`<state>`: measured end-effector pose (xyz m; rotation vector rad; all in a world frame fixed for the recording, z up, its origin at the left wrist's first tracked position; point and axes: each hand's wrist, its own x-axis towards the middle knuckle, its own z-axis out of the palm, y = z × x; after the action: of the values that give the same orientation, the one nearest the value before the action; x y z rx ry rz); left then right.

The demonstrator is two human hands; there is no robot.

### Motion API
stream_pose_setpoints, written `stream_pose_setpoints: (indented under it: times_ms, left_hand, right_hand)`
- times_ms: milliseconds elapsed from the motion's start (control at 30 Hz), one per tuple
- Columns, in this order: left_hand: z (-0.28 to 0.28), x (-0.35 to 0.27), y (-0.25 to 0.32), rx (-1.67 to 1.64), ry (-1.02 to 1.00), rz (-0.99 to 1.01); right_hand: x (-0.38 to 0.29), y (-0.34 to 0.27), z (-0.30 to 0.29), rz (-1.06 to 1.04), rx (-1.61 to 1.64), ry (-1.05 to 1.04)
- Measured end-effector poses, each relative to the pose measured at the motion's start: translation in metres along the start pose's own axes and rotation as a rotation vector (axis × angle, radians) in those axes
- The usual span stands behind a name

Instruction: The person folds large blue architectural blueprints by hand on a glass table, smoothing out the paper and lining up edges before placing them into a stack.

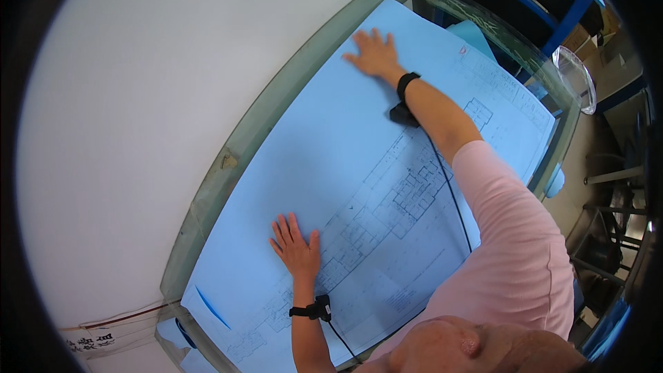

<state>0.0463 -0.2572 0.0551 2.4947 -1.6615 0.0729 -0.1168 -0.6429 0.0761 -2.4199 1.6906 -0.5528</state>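
A large sheet of paper printed with building floor plans (362, 207) lies over a glass-topped table (279, 83). My left hand (298, 254) rests palm down on it, fingers spread, left of the drawn plans. Further up, my right hand (375, 54) lies flat on the blank upper part of the sheet, fingers apart and slightly blurred. Neither hand holds anything. Around each wrist is a black strap; a small black device (323, 308) sits at the left one, and another black device (404, 115) hangs by the right one.
A white wall (129, 114) borders the table's far side. Thin black cables (453, 191) run from the wrists toward my body. Near the right corner stand a clear plastic container (575, 77) and a blue metal frame (570, 20). A slit or fold (212, 308) shows at the sheet's lower left.
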Motion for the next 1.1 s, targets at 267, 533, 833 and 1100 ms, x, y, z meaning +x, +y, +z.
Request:
stream_pose_setpoints:
  times_ms: [267, 533, 833, 1100]
  left_hand:
    - [0.004, 0.008, 0.007, -0.021, 0.006, 0.022]
    - [0.003, -0.002, 0.013, -0.038, -0.01, 0.044]
    - [-0.002, -0.006, 0.03, -0.036, -0.026, -0.021]
    - [-0.007, -0.018, 0.005, -0.015, -0.02, -0.046]
  right_hand:
    - [-0.025, 0.06, -0.03, -0.091, -0.052, -0.169]
    - [-0.134, 0.183, -0.166, 0.515, -0.096, -0.14]
    - [-0.25, 0.253, -0.199, 0.706, 0.414, 0.282]
    - [-0.289, 0.171, -0.197, 0.575, 0.154, 0.307]
